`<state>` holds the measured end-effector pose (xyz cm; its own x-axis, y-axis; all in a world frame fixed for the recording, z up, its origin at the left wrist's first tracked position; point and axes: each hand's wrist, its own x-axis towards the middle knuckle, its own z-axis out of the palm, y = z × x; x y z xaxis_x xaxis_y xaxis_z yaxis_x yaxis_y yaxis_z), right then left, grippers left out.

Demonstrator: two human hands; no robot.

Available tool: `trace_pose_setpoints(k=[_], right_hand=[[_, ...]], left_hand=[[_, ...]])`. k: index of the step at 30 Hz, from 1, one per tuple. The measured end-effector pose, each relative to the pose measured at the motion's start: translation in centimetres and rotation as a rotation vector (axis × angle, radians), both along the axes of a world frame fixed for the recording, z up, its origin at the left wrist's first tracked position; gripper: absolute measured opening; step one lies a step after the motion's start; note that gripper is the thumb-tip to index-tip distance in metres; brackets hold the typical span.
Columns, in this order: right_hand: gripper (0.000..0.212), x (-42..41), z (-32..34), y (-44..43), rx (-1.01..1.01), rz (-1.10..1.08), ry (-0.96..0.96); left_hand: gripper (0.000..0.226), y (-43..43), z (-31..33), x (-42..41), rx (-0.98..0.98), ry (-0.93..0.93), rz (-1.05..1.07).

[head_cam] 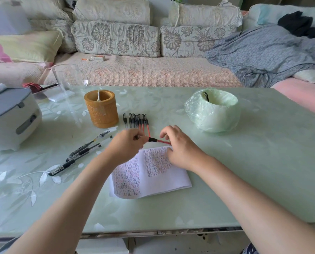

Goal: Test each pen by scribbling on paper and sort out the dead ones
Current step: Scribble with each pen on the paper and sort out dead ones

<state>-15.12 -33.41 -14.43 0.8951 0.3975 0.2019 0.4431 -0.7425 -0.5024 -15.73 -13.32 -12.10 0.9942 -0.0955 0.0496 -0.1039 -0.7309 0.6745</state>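
My left hand (128,143) and my right hand (178,146) together hold a red pen (157,140) level above the top edge of the paper (171,178). The left fingers curl round its black grip end; the right pinches the red barrel. The sheet carries rows of red and black marks. Just behind the hands several capped pens (136,121) lie in a neat row. Three black pens (85,150) lie loose on the left. A bin lined with a green bag (213,110) stands at the right with a dark pen (205,96) inside.
A bamboo pen holder (101,109) stands behind the row. A white appliance (9,118) sits at the left edge, a clear glass jug (70,79) behind it. The green table top (263,162) stretches right; a sofa (153,70) runs along the far side.
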Motion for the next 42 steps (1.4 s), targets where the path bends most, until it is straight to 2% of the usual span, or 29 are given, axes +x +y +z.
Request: trace_pose_setpoints(k=[3,7,10,12,15,20,24,26,28,34,38,42], right_hand=[[0.021,0.7,0.0,-0.1,0.041,-0.068,-0.035],[0.016,0.6,0.3,0.9,0.043,-0.081,0.017],[0.015,0.7,0.8,1.9,0.030,-0.140,0.105],[0.016,1.4,1.1,2.3,0.045,-0.212,0.099],[0.019,2.9,1.2,2.5,0.093,-0.338,0.074],[0.024,5.3,0.1,3.5,0.059,-0.448,0.026],[0.011,6.2,-0.2,5.1,-0.005,-0.436,0.055],[0.034,6.6,-0.4,5.8,-0.032,-0.410,0.034],[0.035,6.7,-0.3,6.4,-0.037,-0.396,0.029],[0.040,6.6,-0.7,7.0,-0.102,-0.355,0.044],[0.020,5.7,-0.2,7.1,-0.107,-0.298,0.032],[0.030,4.2,1.0,8.4,-0.061,-0.132,-0.014]], left_hand=[[0.020,1.1,-0.1,0.5,-0.003,-0.024,0.048],[0.013,1.3,-0.6,0.8,-0.099,-0.085,0.099],[0.039,1.8,-1.0,0.9,-0.134,-0.133,0.133],[0.046,2.8,-1.4,1.1,0.013,-0.175,0.125],[0.036,5.0,-2.1,1.3,0.309,-0.207,0.162],[0.025,7.9,-2.4,0.6,0.539,-0.146,0.254],[0.021,10.0,-2.4,0.2,0.631,-0.071,0.285],[0.020,10.9,-2.4,0.1,0.630,-0.050,0.302],[0.020,11.3,-2.4,0.0,0.636,-0.054,0.299],[0.019,11.4,-2.9,-0.4,0.651,-0.107,0.262],[0.016,10.7,-2.4,-0.4,0.723,-0.193,0.245],[0.015,9.4,-1.5,-0.6,0.689,-0.301,0.206]])
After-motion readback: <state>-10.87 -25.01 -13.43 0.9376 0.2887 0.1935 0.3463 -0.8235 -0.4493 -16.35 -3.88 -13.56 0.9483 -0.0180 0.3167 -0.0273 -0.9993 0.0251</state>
